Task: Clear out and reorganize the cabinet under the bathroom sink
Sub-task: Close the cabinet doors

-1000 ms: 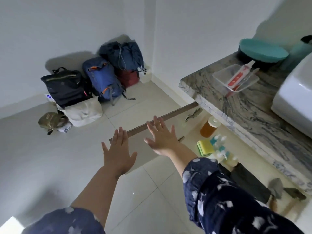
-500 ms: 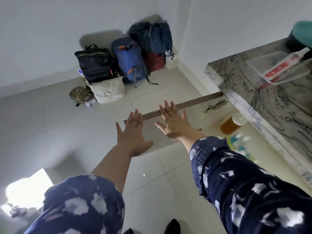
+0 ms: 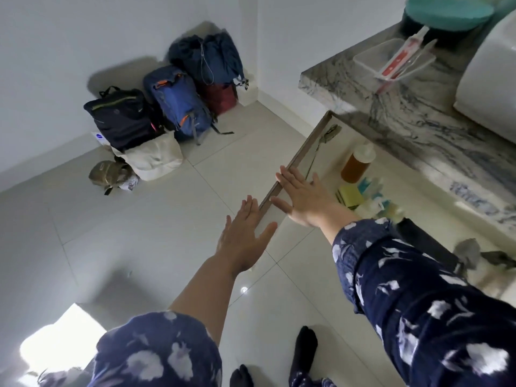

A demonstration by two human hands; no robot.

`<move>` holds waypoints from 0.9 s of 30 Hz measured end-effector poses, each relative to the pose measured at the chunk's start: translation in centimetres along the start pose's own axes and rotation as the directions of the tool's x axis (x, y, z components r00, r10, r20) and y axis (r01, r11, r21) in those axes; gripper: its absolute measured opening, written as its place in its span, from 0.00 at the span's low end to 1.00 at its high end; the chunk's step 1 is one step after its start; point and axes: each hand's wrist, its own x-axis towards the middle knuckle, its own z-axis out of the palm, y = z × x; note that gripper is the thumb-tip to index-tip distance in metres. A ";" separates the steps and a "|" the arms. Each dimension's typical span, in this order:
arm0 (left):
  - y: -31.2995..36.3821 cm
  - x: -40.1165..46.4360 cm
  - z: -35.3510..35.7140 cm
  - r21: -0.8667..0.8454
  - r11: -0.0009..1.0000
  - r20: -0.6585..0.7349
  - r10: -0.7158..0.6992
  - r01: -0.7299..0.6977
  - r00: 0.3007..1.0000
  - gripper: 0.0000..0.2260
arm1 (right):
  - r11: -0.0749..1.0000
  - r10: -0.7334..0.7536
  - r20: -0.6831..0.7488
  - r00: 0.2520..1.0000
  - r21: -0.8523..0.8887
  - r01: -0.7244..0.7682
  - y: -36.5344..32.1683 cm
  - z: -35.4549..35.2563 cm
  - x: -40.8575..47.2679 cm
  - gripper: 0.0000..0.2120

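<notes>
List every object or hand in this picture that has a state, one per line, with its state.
cabinet door: swung open
left hand: open, flat, empty
right hand: open, flat, over the door edge
amber bottle: upright, capped, in the cabinet
clear container: lidless, toothpaste tube propped in it
blue backpack: upright, closed

Navy sleeves (image 3: 418, 297) with white floral print; grey-veined marble counter (image 3: 413, 107); teal lid (image 3: 446, 11); blue backpack (image 3: 178, 100); amber bottle (image 3: 356, 167).
</notes>
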 end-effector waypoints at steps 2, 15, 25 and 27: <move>0.2 0.1 0.4 -0.021 1.000 -0.011 0.016 -0.016 1.000 0.31 | 0.999 0.048 -0.011 0.999 -0.007 -0.048 0.3 0.3 -2.0 0.37; 11.5 9.5 2.9 0.327 0.802 0.266 0.429 -0.500 0.863 0.25 | 0.967 0.247 -0.188 0.951 0.109 -0.230 6.2 6.1 -12.1 0.29; 15.5 13.6 8.4 0.574 0.624 0.218 0.508 -0.531 0.833 0.27 | 0.876 0.463 -0.294 0.836 0.006 -0.483 11.1 7.0 -12.8 0.34; 16.1 14.3 8.8 0.586 0.620 0.188 0.522 -0.522 0.832 0.27 | 0.829 0.547 -0.298 0.783 0.060 -0.556 11.2 6.9 -12.2 0.36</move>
